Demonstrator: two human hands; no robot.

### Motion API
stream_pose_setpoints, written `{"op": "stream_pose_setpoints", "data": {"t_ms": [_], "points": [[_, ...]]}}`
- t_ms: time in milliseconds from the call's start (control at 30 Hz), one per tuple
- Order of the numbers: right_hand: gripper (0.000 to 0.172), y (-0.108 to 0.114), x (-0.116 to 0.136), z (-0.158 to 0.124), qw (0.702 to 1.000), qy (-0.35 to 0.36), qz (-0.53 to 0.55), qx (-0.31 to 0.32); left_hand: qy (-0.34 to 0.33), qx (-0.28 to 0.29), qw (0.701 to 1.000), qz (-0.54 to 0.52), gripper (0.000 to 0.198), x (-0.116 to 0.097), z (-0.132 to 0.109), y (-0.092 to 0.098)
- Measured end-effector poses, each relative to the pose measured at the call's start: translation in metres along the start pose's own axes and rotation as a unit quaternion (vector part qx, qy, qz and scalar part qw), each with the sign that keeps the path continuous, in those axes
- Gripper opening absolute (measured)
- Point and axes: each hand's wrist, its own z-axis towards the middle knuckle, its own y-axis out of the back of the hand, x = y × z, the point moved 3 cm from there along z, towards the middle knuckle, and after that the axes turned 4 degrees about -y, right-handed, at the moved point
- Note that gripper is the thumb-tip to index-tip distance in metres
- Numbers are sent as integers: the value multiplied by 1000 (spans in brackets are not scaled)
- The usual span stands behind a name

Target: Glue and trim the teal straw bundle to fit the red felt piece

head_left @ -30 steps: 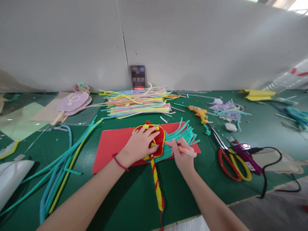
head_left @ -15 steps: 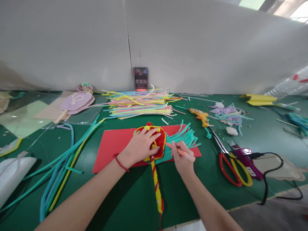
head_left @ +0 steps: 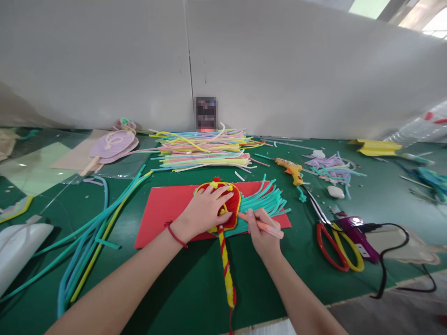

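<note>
A red and yellow fan-shaped craft [head_left: 234, 201] with a twisted red-yellow handle [head_left: 226, 266] lies on a red sheet [head_left: 166, 211] on the green table. My left hand [head_left: 205, 211] rests flat on the fan, fingers spread. My right hand [head_left: 262, 231] pinches a pink pen [head_left: 262, 225] whose tip touches the fan's right edge, beside a bunch of teal strips [head_left: 265, 199] under the fan.
A pile of pastel strips [head_left: 204, 151] lies behind the red sheet. Long teal and yellow strips [head_left: 89, 235] curve at the left. A glue gun [head_left: 290, 169], red-yellow scissors [head_left: 335, 242] and a purple corded tool [head_left: 356, 230] sit at the right. A purple fan [head_left: 111, 146] lies far left.
The hands keep their places on the fan and pen; only the camera view has shifted slightly.
</note>
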Motion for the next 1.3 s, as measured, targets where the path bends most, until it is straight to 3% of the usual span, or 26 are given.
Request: {"op": "stream_pose_setpoints", "data": {"t_ms": [100, 267, 533, 633, 767, 967, 1167, 1300], "points": [[36, 0, 0, -2, 999, -21, 32, 12, 0, -2, 1000, 1, 50, 1, 0, -1], [36, 4, 3, 4, 998, -53, 3, -40, -1, -4, 1000, 0, 50, 0, 0, -2], [39, 2, -3, -5, 998, -33, 47, 34, 5, 8, 1000, -3, 50, 0, 0, 0], [39, 3, -3, -7, 997, -31, 64, 18, 6, 6, 1000, -4, 50, 0, 0, 1], [38, 6, 3, -4, 1000, -18, -1, -26, 5, 6, 1000, -6, 51, -1, 1, 1], [39, 6, 5, -8, 999, 16, 19, 29, 8, 12, 1000, -11, 50, -1, 2, 2], [37, 8, 6, -5, 999, 11, -14, -41, 2, 5, 1000, -12, 51, 0, 1, 1], [38, 6, 7, -6, 999, 42, -10, -3, 0, 5, 1000, -15, 52, 0, 1, 1]]}}
